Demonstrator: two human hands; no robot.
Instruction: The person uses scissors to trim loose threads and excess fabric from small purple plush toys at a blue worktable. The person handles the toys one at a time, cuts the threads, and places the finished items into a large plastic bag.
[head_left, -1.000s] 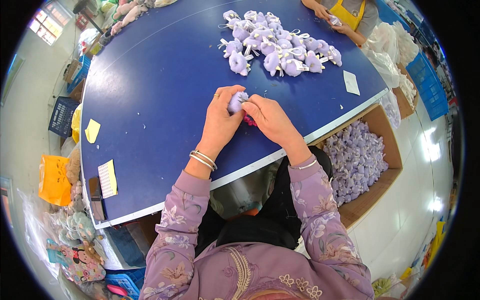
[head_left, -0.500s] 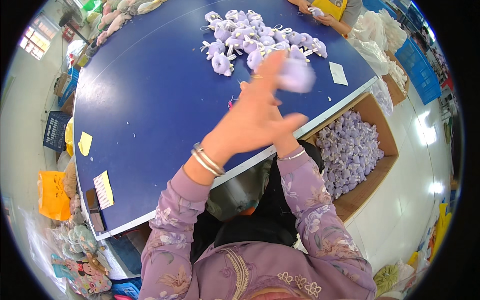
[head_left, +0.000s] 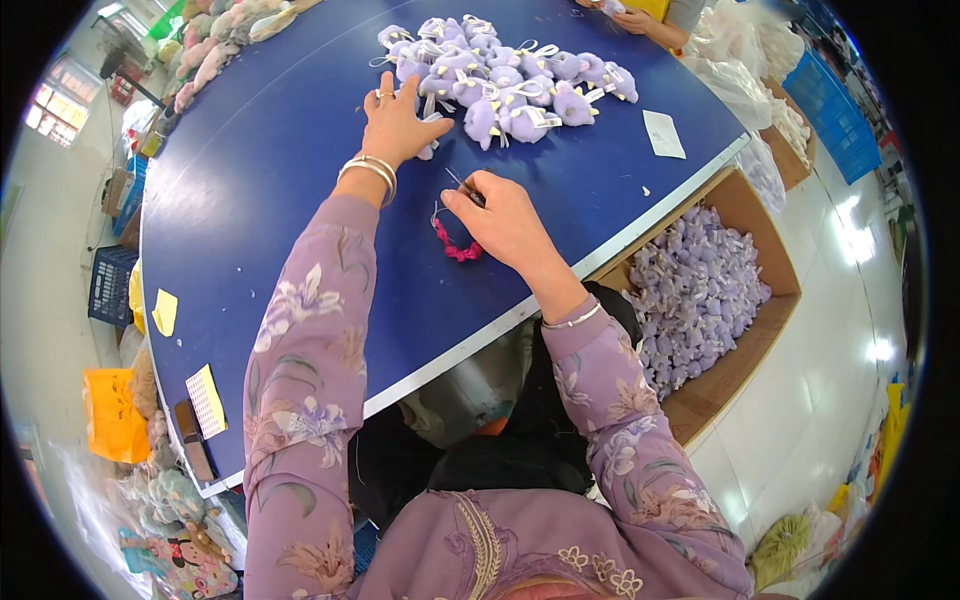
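My left hand [head_left: 395, 128] is open, fingers spread, at the near left edge of a pile of small lilac plush toys [head_left: 490, 75]. Part of one toy [head_left: 427, 150] shows beneath its thumb; whether the palm touches it is hidden. The toys have white ribbon loops and small pale yellow parts. My right hand [head_left: 503, 215] is closed around a small pointed metal tool [head_left: 468, 188] with a dark grip, mostly covered by the fingers. Beside that hand, a bright pink gathered loop [head_left: 458, 246] hangs or lies over the blue table [head_left: 300, 230].
A cardboard box [head_left: 775, 290] full of small lilac pieces stands right of the table. White paper [head_left: 663, 135] lies near the right edge. A yellow slip [head_left: 165, 312], a label sheet [head_left: 205, 400] and a dark flat object [head_left: 193, 440] lie left. Another person's hand [head_left: 635, 20] is at the far edge.
My left hand has moved left and away from my right hand to the pile's left side. The blurred lilac toy near my hands is no longer there. The right-hand tool has come into view.
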